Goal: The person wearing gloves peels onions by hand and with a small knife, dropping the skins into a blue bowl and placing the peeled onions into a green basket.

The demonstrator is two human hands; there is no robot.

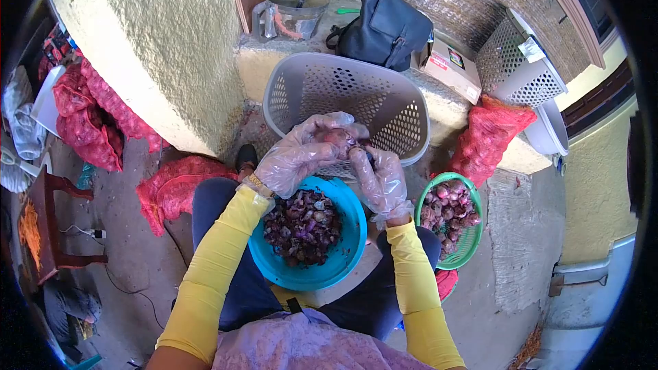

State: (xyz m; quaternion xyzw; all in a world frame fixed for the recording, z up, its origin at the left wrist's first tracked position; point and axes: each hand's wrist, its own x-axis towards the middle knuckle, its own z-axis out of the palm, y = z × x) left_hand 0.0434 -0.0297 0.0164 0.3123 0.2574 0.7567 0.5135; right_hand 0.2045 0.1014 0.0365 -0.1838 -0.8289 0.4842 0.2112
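Both hands wear clear plastic gloves and meet above the near rim of a grey perforated basket (288, 75). My left hand (291, 157) is closed around a red onion (338, 138). Against the onion's right side, my right hand (381, 181) is closed, with a small dark thing at its fingers that I cannot make out. Below them, between my knees, sits a blue basin (351, 253) holding purple onion skins (303, 227). To the right, a green basket (473, 243) contains several red onions (449, 207).
Red mesh sacks stand at the right (490, 138) and lie at the left (181, 188). Behind the grey basket, a ledge carries a black backpack (384, 27), a cardboard box (449, 68) and a clear tub (298, 10). A wooden stool (51, 233) lies left, near a cable.
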